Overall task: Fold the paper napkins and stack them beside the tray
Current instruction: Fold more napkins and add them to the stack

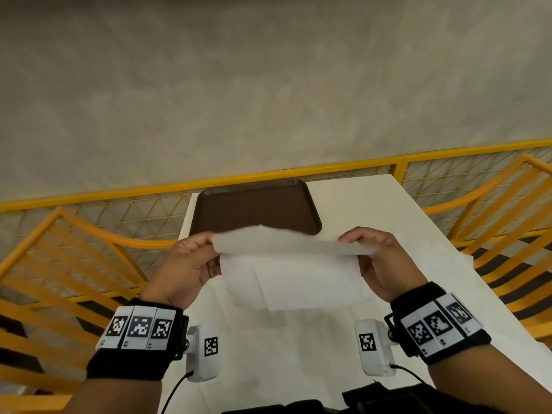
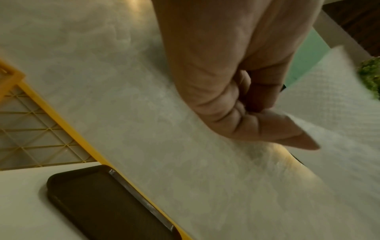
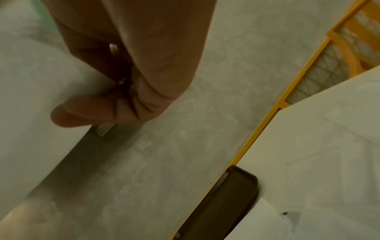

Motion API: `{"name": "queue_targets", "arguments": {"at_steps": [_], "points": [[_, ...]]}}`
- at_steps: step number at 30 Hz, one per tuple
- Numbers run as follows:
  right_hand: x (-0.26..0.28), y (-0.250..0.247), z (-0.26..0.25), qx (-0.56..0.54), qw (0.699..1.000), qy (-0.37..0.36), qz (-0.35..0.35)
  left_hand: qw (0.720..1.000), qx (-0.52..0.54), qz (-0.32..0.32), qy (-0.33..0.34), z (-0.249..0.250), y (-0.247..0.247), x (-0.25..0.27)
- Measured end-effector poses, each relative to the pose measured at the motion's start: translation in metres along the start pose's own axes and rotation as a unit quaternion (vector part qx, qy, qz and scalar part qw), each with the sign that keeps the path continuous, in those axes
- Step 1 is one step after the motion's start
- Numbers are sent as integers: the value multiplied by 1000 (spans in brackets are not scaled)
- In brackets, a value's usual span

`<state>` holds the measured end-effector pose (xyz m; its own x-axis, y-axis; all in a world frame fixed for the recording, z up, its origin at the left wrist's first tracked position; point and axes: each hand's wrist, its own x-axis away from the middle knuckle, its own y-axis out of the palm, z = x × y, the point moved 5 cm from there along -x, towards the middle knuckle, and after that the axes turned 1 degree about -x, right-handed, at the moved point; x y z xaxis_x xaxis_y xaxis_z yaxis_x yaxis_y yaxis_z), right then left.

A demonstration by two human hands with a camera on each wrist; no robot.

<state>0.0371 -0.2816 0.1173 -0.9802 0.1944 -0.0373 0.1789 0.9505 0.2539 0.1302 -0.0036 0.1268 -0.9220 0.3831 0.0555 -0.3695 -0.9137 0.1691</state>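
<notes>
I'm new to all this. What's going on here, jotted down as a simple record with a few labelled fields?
Who: a person, two bare hands, cameras strapped to the wrists
Left hand: pinches the left edge of the paper napkin
Right hand: pinches the napkin's right edge
Napkin: held up off the white table, top edge bent over, fold not finished
Tray: brown, nothing on it, at the table's far end by the yellow railing
More napkins: flat on the table under the hands; count unclear
</notes>
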Motion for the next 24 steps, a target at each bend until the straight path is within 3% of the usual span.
{"name": "queue_targets", "arguments": {"at_steps": [4, 8, 12, 15, 19, 22, 24], "points": [[4, 4, -12, -3, 1000, -6, -12, 999, -28, 4, 17, 4, 1, 1], [-1, -4, -8, 164, 986, -25, 27, 990, -123, 27, 67, 2, 1, 1], [-7, -10, -1, 255, 966, 4, 43, 977, -195, 42, 72, -6, -4, -2], [-8, -12, 16, 297, 953, 56, 32, 972, -227, 49, 29, -25, -9, -8], [-8, -18, 54, 320, 935, 155, 17, 971, -197, 104, -86, -69, -19, -13], [-8, -22, 86, 278, 930, 238, 30, 968, -133, 141, -161, -104, -18, -12], [-8, -23, 105, 224, 932, 283, 30, 961, -154, 153, -170, -122, -19, -18]]}}
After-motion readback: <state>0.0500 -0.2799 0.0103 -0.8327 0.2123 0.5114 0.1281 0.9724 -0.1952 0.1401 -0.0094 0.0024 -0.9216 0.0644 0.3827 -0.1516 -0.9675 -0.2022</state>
